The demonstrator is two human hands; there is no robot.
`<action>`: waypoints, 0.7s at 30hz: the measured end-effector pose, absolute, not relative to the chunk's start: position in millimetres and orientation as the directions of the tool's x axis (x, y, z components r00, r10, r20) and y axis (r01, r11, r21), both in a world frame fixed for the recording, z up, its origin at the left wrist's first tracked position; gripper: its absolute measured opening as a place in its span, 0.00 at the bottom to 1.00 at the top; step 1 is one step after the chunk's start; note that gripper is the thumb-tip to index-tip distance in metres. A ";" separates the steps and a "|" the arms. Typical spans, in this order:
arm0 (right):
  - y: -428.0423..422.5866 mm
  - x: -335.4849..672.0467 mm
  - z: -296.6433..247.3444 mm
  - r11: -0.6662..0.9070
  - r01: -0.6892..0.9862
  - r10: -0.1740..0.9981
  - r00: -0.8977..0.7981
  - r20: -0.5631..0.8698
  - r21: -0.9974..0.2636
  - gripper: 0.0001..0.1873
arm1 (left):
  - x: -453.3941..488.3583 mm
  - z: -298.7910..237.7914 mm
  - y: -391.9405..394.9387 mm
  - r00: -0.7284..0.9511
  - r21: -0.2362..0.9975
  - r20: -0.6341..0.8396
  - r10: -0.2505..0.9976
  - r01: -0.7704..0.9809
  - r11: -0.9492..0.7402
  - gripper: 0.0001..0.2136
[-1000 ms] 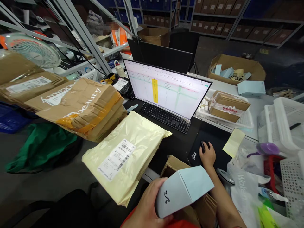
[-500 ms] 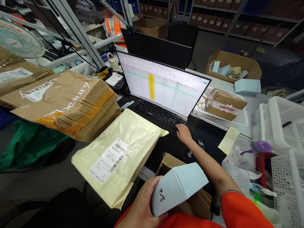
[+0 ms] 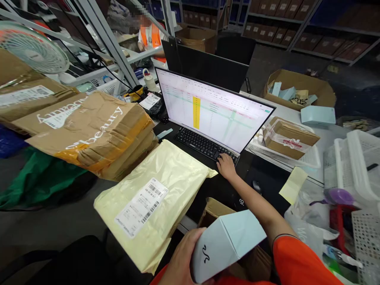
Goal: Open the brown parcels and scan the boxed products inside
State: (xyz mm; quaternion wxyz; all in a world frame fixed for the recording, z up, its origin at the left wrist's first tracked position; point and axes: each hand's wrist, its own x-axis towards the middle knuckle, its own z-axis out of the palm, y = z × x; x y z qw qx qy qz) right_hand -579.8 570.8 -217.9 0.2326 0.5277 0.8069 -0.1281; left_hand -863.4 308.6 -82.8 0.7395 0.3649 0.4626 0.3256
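Note:
Low in the head view, my left hand (image 3: 183, 255) is wrapped round a pale blue box (image 3: 218, 245) with a black squiggle on its near side. The box is tilted over an open brown carton (image 3: 213, 209), which it partly hides. My right hand (image 3: 226, 165) rests with its fingers on the right end of a black keyboard (image 3: 202, 145) and holds nothing. Behind the keyboard stands a monitor (image 3: 216, 113) displaying a spreadsheet with one yellow column. Left of the box lies a pale yellow parcel (image 3: 175, 174) bearing a white barcode label (image 3: 141, 208).
Large taped brown boxes (image 3: 103, 134) are stacked at the left, beside a fan (image 3: 35, 49). A black mouse (image 3: 256, 187) lies right of my forearm. White baskets (image 3: 363, 166), a purple scoop (image 3: 338, 196) and a small brown box (image 3: 291, 138) occupy the right side. A person (image 3: 151, 35) is beyond the frame.
The whole view has shifted slightly, so most things appear farther right and lower. My right hand has moved a little leftward over the keyboard's right end. My left hand still holds the box.

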 end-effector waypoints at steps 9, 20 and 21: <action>615.5 -618.3 -234.6 0.339 0.940 0.795 -0.313 -0.520 -0.047 0.25 | -861.3 -80.9 315.1 0.231 0.820 -0.519 0.823 -0.138 0.556 0.44; 556.8 -596.1 -124.9 0.132 0.975 0.791 -0.212 -0.574 -0.177 0.20 | -862.4 -100.8 304.0 0.410 0.713 -0.493 0.767 -0.316 0.626 0.48; 546.8 -586.6 -106.7 0.118 0.977 0.790 -0.201 -0.579 -0.178 0.19 | -863.8 -97.0 305.8 0.415 0.693 -0.506 0.756 -0.327 0.643 0.49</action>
